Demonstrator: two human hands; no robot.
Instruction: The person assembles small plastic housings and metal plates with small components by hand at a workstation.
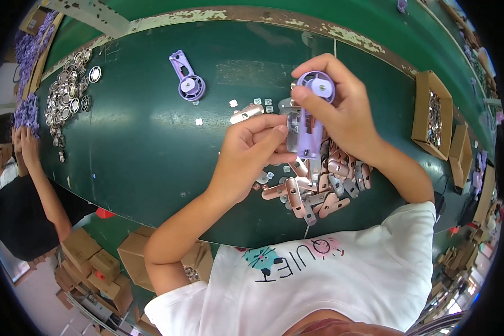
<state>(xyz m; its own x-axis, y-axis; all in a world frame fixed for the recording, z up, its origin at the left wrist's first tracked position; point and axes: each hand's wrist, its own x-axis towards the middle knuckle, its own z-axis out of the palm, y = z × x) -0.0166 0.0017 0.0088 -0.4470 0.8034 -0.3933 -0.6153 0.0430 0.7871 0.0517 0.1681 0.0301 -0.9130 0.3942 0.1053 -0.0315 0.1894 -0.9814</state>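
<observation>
My right hand (347, 112) is closed around the round head of a purple handheld mini fan housing (309, 137), whose open handle points toward me. My left hand (249, 151) pinches a silvery grey oblong cover (292, 140) at the left side of that handle. Whether the cover touches the handle I cannot tell. Below both hands lies a heap of rose-gold and grey oblong covers (295, 197). Another purple fan housing (187, 78) rests apart on the green table, farther left. A shiny rose-gold cover (246, 114) and several small white square pieces (233, 103) lie just beyond my left hand.
Many silver rings (67, 95) are piled at the table's left. There a co-worker's hands (27, 143) touch a pile of purple parts (26, 115). Cardboard boxes of small parts (433, 115) stand at the right edge. A raised worn rim (207, 15) borders the far side.
</observation>
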